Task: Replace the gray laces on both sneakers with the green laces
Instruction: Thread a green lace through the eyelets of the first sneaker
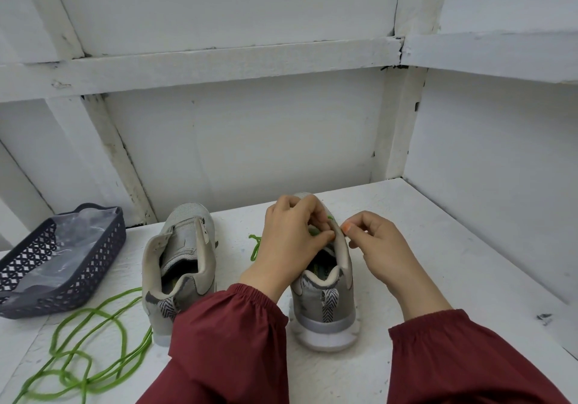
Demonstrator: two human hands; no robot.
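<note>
Green lace (256,247) is pinched by the left hand (291,235) at the eyelets of the right-side sneaker (325,306), whose flap the right hand (378,247) pinches. If either pinch slackens, the tip could slip back out. Spare lace (90,338) lies by the unlaced sneaker (179,263).

Soft even light, perhaps slight blur

The left sneaker (179,263) and right sneaker (325,303) are pale grey with white soles; each heel tab (167,306) bears a black-and-white herringbone. The laces (90,350) are bright green. The basket (78,278) is dark slate with a diamond lattice. The sleeves (231,341) are maroon, one thumbnail (346,228) orange, the counter (438,247) white.
</note>
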